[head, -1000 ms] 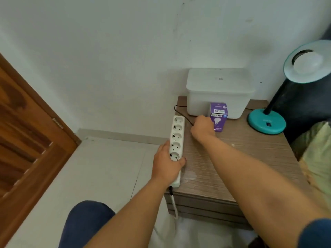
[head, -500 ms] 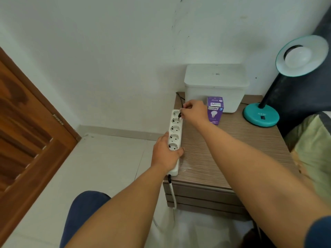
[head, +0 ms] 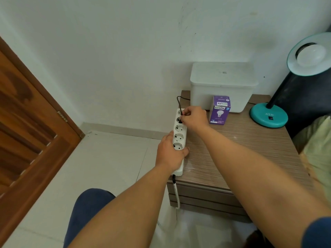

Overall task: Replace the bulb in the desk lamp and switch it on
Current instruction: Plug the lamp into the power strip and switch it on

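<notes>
A teal desk lamp (head: 268, 116) stands at the right back of the wooden bedside table (head: 241, 149), its shade (head: 308, 56) tilted up with a white bulb (head: 310, 54) in it. A purple bulb box (head: 220, 110) stands upright in front of a white lidded box. A white power strip (head: 179, 138) lies along the table's left edge. My left hand (head: 170, 153) presses down on its near end. My right hand (head: 194, 118) pinches the lamp's black plug (head: 180, 120) at the strip's second socket from the far end.
A white lidded storage box (head: 223, 85) sits against the wall behind the bulb box. The lamp's black cord (head: 179, 102) loops from the plug toward the back. A wooden door (head: 26, 131) stands at the left. Bedding (head: 317, 149) lies at the right edge.
My right hand carried the black plug from near the bulb box to the strip and now holds it at the second socket. My left hand stayed on the strip.
</notes>
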